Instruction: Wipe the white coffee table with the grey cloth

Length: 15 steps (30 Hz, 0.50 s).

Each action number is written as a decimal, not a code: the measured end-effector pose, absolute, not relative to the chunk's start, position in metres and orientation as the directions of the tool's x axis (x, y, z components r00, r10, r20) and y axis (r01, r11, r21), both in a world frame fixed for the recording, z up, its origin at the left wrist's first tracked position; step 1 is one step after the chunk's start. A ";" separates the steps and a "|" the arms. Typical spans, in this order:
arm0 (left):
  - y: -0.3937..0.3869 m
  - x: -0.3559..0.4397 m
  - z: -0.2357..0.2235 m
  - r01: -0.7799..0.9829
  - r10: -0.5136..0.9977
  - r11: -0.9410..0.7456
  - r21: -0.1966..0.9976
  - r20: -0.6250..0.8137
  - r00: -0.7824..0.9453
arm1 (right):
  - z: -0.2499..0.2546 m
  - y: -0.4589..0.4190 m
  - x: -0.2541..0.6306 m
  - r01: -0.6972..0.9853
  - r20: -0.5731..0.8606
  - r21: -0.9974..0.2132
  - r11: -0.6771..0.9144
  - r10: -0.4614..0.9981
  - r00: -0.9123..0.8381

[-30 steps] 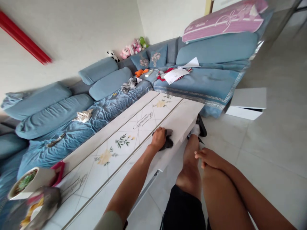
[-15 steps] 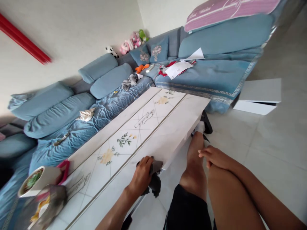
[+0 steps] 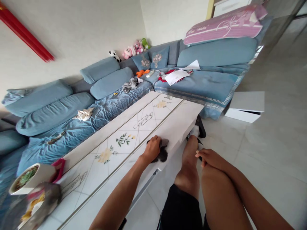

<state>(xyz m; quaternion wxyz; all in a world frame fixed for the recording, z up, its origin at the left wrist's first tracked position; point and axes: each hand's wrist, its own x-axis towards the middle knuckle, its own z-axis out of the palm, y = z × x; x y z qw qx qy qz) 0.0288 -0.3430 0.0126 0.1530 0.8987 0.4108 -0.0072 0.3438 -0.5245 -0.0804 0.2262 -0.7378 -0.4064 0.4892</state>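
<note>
Pressing hand: left hand (image 3: 152,149), fingers closed together over a dark cloth (image 3: 163,155), pushing it onto the white tabletop (image 3: 172,121), close to the table's near long edge.
Other hand: right hand (image 3: 207,158), fingers loosely spread, resting on the knee (image 3: 211,172) and holding nothing.
Lower left of frame: white bowl of greens (image 3: 24,179) on the table, beside a pink handle (image 3: 59,169) and a blurred crumpled bag (image 3: 44,199).
Middle: blue sofa (image 3: 203,86) along the table's far side, a crumpled gray cloth (image 3: 83,114) on its seat.
Upper middle: plush toys (image 3: 134,48) atop the sofa back, papers (image 3: 176,77) on the seat.
Right of frame: white box (image 3: 244,107) on the tile floor (image 3: 275,153).
</note>
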 end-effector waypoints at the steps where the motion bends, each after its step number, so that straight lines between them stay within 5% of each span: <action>1: -0.357 0.000 0.008 0.735 0.729 -0.618 0.280 -0.147 0.668 | -0.082 -0.523 0.343 0.385 -0.536 -0.731 -0.563 0.824 0.187; 7: -0.400 -0.090 -0.014 0.724 0.750 -0.571 0.386 -0.112 0.652 | -0.101 -0.516 0.346 0.387 -0.542 -0.736 -0.555 0.826 0.153; 15: -0.302 0.092 0.010 0.740 0.757 -0.588 0.328 -0.099 0.646 | -0.089 -0.517 0.347 0.444 -0.561 -0.700 -0.560 0.815 0.144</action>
